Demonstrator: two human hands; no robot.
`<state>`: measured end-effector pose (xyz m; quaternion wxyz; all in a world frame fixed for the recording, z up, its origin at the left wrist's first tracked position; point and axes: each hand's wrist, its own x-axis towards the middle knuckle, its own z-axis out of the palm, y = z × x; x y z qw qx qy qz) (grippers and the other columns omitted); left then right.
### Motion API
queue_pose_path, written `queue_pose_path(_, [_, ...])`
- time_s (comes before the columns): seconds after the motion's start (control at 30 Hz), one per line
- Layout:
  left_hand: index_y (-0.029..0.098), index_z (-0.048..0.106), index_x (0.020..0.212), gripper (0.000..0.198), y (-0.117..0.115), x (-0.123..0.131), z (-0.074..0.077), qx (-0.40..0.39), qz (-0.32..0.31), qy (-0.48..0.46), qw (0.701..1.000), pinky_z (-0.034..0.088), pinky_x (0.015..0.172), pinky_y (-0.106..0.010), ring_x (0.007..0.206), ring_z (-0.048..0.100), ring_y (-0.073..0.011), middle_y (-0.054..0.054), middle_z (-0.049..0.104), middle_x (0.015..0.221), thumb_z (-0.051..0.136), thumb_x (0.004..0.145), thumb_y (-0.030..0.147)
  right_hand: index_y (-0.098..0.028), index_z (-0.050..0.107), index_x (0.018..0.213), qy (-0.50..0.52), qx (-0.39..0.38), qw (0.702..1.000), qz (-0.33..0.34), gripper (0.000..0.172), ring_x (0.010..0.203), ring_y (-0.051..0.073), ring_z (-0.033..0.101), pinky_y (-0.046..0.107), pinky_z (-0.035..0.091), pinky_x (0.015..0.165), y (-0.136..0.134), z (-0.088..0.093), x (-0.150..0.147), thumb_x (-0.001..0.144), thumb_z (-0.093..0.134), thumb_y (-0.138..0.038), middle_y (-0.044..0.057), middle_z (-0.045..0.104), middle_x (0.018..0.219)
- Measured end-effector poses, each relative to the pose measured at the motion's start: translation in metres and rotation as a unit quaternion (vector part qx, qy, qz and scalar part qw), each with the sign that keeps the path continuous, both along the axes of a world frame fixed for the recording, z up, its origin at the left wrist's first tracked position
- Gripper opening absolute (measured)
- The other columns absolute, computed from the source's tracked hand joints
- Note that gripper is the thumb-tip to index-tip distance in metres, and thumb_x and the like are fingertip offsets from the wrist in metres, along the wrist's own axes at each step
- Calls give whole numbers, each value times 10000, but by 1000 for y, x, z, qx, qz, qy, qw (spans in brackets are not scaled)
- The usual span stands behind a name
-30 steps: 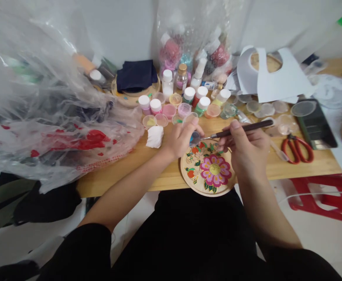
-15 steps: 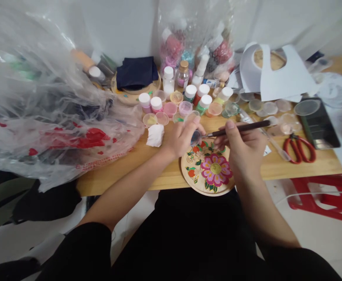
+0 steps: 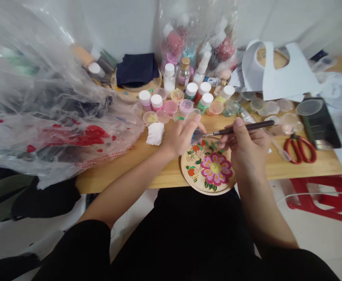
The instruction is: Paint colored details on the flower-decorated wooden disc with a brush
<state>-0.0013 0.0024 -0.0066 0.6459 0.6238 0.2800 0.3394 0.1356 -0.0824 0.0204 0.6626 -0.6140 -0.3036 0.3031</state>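
Keeping tip of dark-handled tool (image 3: 257,125) at small blue-tinted cup (image 3: 196,136), barely shifted | seemingly still mid-scoop, adding nothing to flower-painted wooden plaque (image 3: 212,168) below, at table (image 3: 168,180) edge | pinching cup in left hand (image 3: 182,137), tool in right hand (image 3: 248,145)

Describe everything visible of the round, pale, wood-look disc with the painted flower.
The round, pale, wood-look disc has a narrow rim and gold-coloured outlines. A large magenta-and-pink flower with a yellow centre dominates it, dark green leaves below; smaller orange-red shapes with green leaves sit leftward and above. Some outlined scrolls look unpainted. It faces up, reaching past the near edge of the pale wooden table. The bare right hand hides part of its right side; whether they touch is unclear.
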Motion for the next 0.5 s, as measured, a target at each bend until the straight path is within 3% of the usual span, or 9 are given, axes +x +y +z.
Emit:
queue_pose_path(0.3, [203, 696, 666, 662, 4, 1, -8, 51, 8, -11, 999, 497, 656, -305, 668, 612, -156, -40, 619, 570, 352, 1068, 602, -160, 714, 688, 62, 4, 998, 2, 406, 344, 65, 470, 202, 324, 361, -2, 12, -3, 730, 886, -525, -41, 584, 454])
queue_pose_path(0.5, [174, 773, 873, 632, 3, 2, -5, 15, 13, -17, 1000, 471, 575, -290, 546, 581, -137, -10, 580, 528, 369, 1070, 618, -169, 719, 649, 41, -1, 998, -41, 350, 366, 79, 518, 202, 377, 366, -25, 15, -3, 738, 884, -465, -21, 618, 473])
